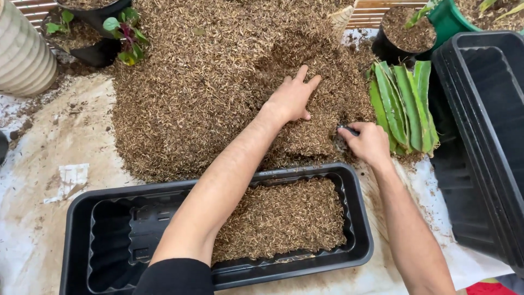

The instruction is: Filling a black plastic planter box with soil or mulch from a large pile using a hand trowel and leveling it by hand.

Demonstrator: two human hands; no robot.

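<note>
A large heap of brown husky potting mix point(218, 82) covers the middle of the ground sheet. My left hand point(292, 98) lies flat on the heap with fingers spread, pressing into the mix. My right hand point(368, 143) is closed around a small dark tool point(347, 129) at the heap's right edge; most of the tool is hidden. In front of me stands a long black planter tray point(79, 218). Its right half holds a layer of the same mix point(284, 218), and its left half is bare.
Green cactus cuttings point(406, 106) lie right of the heap. A second black planter point(491, 142) stands at the right edge. Small black pots with seedlings point(123, 33) sit at top left, a beige ribbed pot point(22, 52) at far left, another soil-filled pot point(406, 33) top right.
</note>
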